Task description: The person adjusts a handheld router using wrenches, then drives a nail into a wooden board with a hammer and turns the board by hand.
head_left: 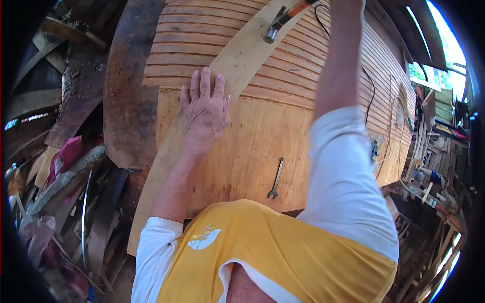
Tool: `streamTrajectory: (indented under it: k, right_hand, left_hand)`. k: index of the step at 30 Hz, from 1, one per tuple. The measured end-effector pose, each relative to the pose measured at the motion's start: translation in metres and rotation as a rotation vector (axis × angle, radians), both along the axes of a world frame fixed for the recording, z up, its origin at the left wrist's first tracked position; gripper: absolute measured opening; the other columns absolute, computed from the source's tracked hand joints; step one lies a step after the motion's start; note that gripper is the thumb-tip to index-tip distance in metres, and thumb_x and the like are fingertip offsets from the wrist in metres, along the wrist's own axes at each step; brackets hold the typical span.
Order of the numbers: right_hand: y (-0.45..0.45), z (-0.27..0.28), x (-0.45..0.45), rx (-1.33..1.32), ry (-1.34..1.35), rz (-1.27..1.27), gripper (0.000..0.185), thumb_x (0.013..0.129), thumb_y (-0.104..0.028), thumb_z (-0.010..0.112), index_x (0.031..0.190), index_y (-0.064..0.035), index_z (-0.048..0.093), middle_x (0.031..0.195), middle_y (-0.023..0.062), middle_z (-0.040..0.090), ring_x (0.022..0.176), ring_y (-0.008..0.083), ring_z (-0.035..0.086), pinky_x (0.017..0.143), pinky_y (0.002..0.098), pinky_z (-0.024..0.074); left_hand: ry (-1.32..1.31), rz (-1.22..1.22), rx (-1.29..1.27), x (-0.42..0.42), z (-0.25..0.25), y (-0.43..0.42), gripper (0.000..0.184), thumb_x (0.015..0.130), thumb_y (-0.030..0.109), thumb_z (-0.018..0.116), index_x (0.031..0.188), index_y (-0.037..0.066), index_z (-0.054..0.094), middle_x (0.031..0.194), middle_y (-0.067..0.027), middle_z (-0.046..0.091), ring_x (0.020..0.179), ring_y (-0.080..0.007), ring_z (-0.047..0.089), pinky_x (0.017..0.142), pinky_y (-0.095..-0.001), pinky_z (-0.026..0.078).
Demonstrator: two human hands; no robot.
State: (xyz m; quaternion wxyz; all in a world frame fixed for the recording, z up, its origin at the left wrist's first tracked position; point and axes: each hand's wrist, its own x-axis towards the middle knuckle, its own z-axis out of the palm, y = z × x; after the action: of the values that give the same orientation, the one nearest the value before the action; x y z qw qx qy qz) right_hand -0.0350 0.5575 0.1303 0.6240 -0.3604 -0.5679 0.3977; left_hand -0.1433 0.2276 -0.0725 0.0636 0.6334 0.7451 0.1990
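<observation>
My left hand (207,112) lies flat with its fingers spread, pressing on a long, curved, pale wooden strip (247,55). The strip runs diagonally over a ribbed wooden surface (187,38) and a smooth plywood panel (252,136), passing under my left hand and forearm. Near the strip's upper end is a hammer (275,29) with a metal head and an orange and black handle that leaves the view at the top. My right forearm reaches up past the top edge, so my right hand and whatever it holds are hidden.
A wrench (277,178) lies on the plywood close to my body. A black cable (371,88) crosses the ribbed surface right of my right arm. A dark rounded board (132,96) stands at the left. Scrap wood (442,217) is piled on the right, with more clutter at left.
</observation>
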Motion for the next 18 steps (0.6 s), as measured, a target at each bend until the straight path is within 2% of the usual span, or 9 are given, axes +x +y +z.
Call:
streamTrajectory:
  k: [2,4,10,11,12,13,14,15,18]
  right_hand:
    - [-0.075,-0.036,-0.025,0.319,-0.024,-0.028,0.027,0.092,-0.019,0.076,0.075,-0.0146,0.057,0.061,-0.0046,0.054,0.053,0.0075,0.048,0.051,0.0252,0.0356]
    - [-0.14,-0.051,-0.064,0.601,-0.327,0.1,0.028,0.089,-0.014,0.074,0.074,-0.0098,0.052,0.061,0.0019,0.05,0.053,0.0152,0.046,0.054,0.0304,0.0384]
    - [-0.153,-0.04,-0.067,0.538,-0.444,0.123,0.031,0.085,-0.015,0.076,0.074,-0.0069,0.048,0.061,0.008,0.045,0.054,0.0185,0.047,0.052,0.0346,0.0389]
    - [-0.16,-0.028,-0.05,0.428,-0.627,-0.069,0.029,0.088,-0.015,0.075,0.074,-0.007,0.05,0.06,0.0051,0.046,0.054,0.0161,0.045,0.051,0.0337,0.0379]
    - [-0.146,-0.033,-0.029,0.399,-0.262,0.154,0.031,0.092,-0.019,0.074,0.074,-0.0079,0.052,0.059,0.0001,0.048,0.053,0.0133,0.045,0.048,0.0318,0.0375]
    - [-0.174,-0.009,-0.002,0.008,-0.187,0.2,0.036,0.094,-0.03,0.077,0.078,-0.0085,0.054,0.062,-0.0021,0.05,0.052,0.0136,0.055,0.052,0.0269,0.0457]
    - [-0.177,-0.011,0.01,0.091,0.128,0.259,0.019,0.09,-0.011,0.073,0.086,-0.0049,0.055,0.072,0.0048,0.055,0.074,0.0166,0.057,0.069,0.0295,0.046]
    - [-0.198,0.003,0.032,0.084,0.173,0.377,0.017,0.091,-0.005,0.066,0.082,-0.006,0.051,0.069,0.0026,0.048,0.069,0.0151,0.049,0.066,0.0284,0.0405]
    - [-0.253,0.019,0.087,0.09,0.322,0.627,0.025,0.094,-0.012,0.066,0.078,-0.0076,0.048,0.066,0.0013,0.046,0.063,0.0126,0.044,0.058,0.0273,0.0356]
  left_hand:
    - [0.005,0.019,0.008,0.002,-0.002,0.002,0.056,0.098,0.032,0.064,0.148,0.008,0.056,0.161,-0.0175,0.038,0.15,-0.0383,0.035,0.119,-0.0615,0.026]
    - [0.009,0.001,0.014,0.002,-0.001,-0.002,0.054,0.098,0.03,0.064,0.147,0.007,0.056,0.16,-0.0172,0.041,0.15,-0.0372,0.035,0.119,-0.0596,0.026]
    - [-0.094,0.048,0.185,-0.005,-0.013,-0.005,0.057,0.096,0.027,0.064,0.146,0.002,0.053,0.152,-0.0217,0.048,0.145,-0.0385,0.042,0.119,-0.0562,0.029]
    - [-0.13,0.054,0.229,-0.006,-0.017,-0.004,0.057,0.096,0.025,0.065,0.146,0.002,0.052,0.15,-0.022,0.05,0.143,-0.0392,0.043,0.119,-0.0554,0.03]
    - [-0.167,0.06,0.277,-0.007,-0.017,-0.001,0.057,0.095,0.024,0.066,0.146,0.002,0.052,0.149,-0.0223,0.051,0.141,-0.0399,0.045,0.118,-0.0546,0.031]
    - [-0.187,0.064,0.315,-0.007,-0.013,-0.001,0.056,0.095,0.019,0.066,0.146,0.002,0.052,0.147,-0.0224,0.053,0.14,-0.0406,0.047,0.117,-0.0531,0.034]
    - [-0.207,0.063,0.348,-0.006,-0.008,-0.002,0.054,0.094,0.015,0.066,0.145,0.001,0.052,0.146,-0.0226,0.054,0.139,-0.0413,0.048,0.115,-0.0516,0.037]
    - [-0.225,0.056,0.379,-0.006,-0.004,-0.003,0.053,0.093,0.01,0.066,0.144,0.001,0.052,0.144,-0.0227,0.056,0.137,-0.0419,0.049,0.114,-0.05,0.04]
    - [-0.242,-0.115,0.457,0.005,0.002,-0.014,0.055,0.089,0.008,0.065,0.142,0.0,0.053,0.142,-0.0218,0.056,0.133,-0.042,0.051,0.112,-0.0498,0.04]
